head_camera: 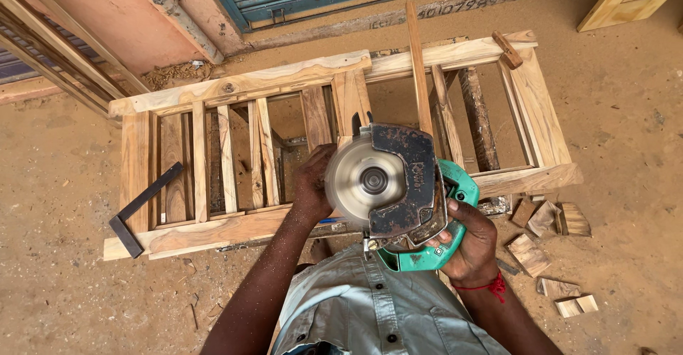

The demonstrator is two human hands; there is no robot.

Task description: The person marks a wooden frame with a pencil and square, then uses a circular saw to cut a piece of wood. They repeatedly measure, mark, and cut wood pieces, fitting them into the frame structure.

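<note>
I note the right hand (473,237) with fingers clamped on the green circular saw (398,195), blade blurred, while the left hand (313,184), fingers curled together, steadies the wooden frame (242,85).

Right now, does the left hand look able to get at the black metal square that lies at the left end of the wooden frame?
Probably yes. The left hand rests on the wooden frame beside the saw's blade, and nothing stands between it and the black square. It would have to let go of the frame first.
</note>
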